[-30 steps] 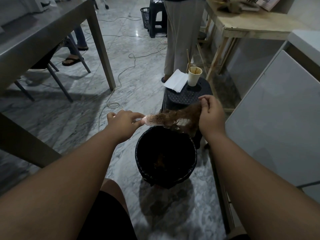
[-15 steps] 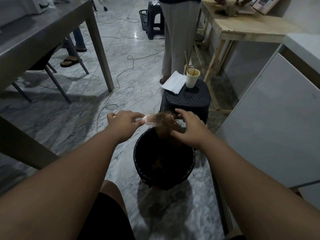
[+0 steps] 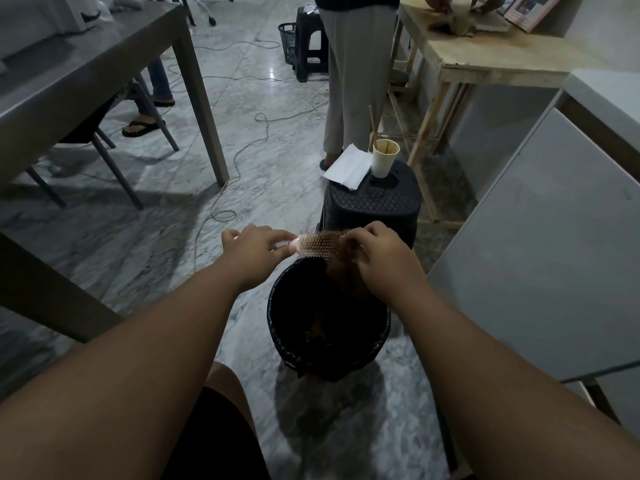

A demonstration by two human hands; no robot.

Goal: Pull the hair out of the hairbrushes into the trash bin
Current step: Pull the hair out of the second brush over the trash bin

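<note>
The left hand [image 3: 258,252] is clenched around the handle of a pink hairbrush [image 3: 320,244], thumb and fingers pinched on the handle's end. The brush runs across the view from that hand towards the right hand [image 3: 382,263], its long axis roughly level and left to right, handle at the left and head at the right, bristles turned towards the camera and slightly up. The right hand meets the far end of the brush head, its fingers curled in a pinch on a clump of brown hair [image 3: 341,271] that hangs from the bristles down beneath the palm. Brush and hair sit between the two hands, directly above the far rim of the black trash bin [image 3: 277,327], which stands on the marble floor [image 3: 277,174] with a dark liner and more brown hair lying at its bottom.

No brand, label or writing can be read on the brush or the bin.

Just beyond the hands stands a black plastic stool [image 3: 375,202] carrying a folded white paper [image 3: 346,166] and a paper cup [image 3: 384,161]. To the right is a pale cabinet panel [image 3: 547,244].
</note>
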